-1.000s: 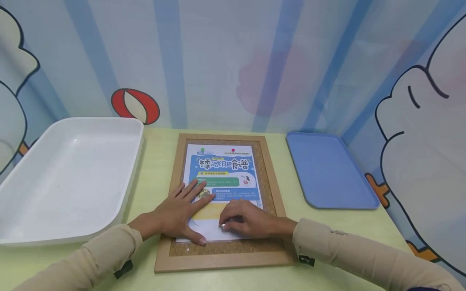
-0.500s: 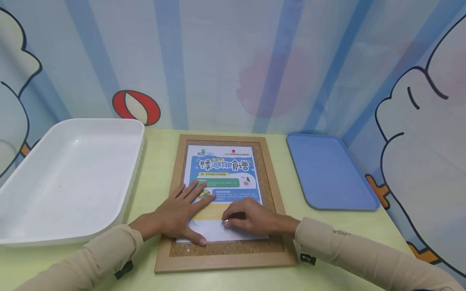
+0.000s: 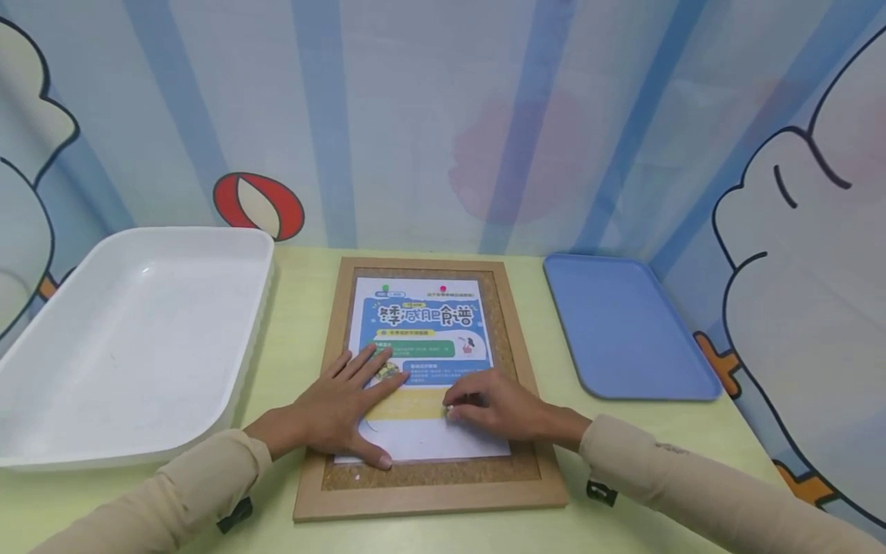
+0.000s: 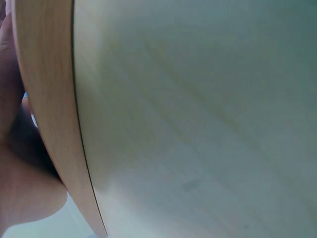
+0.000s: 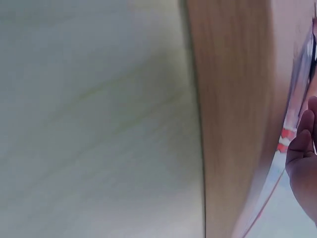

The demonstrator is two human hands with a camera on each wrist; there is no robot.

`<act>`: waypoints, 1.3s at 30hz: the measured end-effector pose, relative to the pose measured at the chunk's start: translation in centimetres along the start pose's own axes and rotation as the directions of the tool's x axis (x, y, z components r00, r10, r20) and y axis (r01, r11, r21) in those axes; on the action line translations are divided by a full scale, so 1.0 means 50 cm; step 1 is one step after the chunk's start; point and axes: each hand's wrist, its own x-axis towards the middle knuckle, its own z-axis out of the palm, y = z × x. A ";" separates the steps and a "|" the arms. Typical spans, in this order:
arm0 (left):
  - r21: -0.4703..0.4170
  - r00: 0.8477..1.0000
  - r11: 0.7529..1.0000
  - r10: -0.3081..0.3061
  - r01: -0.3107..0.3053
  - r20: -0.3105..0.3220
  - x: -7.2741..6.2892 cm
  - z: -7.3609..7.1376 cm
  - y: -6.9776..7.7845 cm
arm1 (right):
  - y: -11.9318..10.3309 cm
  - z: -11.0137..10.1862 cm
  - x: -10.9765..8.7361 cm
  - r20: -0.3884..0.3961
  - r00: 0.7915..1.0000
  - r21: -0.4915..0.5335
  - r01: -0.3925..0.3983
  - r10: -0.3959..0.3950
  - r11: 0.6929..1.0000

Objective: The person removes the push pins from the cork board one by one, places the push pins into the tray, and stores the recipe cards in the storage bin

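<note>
Here, a white tray [image 3: 138, 331] stands leftmost. Next, the left hand [image 3: 335, 408] lies with fingers spread across the left edge of a printed sheet [image 3: 432, 373], which lies on a wood-framed corkboard [image 3: 429, 502]. A green pin [image 3: 385, 288] and a red pin [image 3: 443, 289] sit along its top. Over its lower right, the right hand [image 3: 501, 408] pinches a small pale object [image 3: 449, 409], too tiny to identify. A blue tray [image 3: 630, 331] lies rightmost.
</note>
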 end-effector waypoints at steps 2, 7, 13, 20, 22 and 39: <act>0.001 1.000 1.000 0.003 -0.003 -0.001 0.001 0.001 0.000 | 0.003 -0.009 -0.006 -0.025 1.000 -0.001 -0.015 0.015 1.000; -0.004 1.000 1.000 -0.002 0.002 0.003 0.001 0.002 0.000 | 0.024 -0.035 -0.019 -0.116 0.993 -0.040 -0.037 0.032 0.999; -0.021 1.000 1.000 0.002 -0.003 -0.011 0.001 0.000 0.000 | 0.059 -0.070 -0.042 -0.250 0.967 -0.096 -0.082 0.056 0.992; -0.024 1.000 1.000 0.014 -0.015 -0.020 0.000 0.001 -0.002 | 0.104 -0.103 -0.073 -0.393 0.919 -0.188 -0.102 0.020 0.977; -0.023 1.000 1.000 0.014 -0.014 -0.017 0.000 0.001 -0.002 | 0.121 -0.113 -0.082 -0.429 0.903 -0.214 -0.099 -0.003 0.972; -0.008 0.999 1.000 0.022 -0.022 -0.025 -0.003 0.002 0.001 | 0.242 -0.196 -0.148 -0.537 0.835 -0.232 -0.281 0.118 0.931</act>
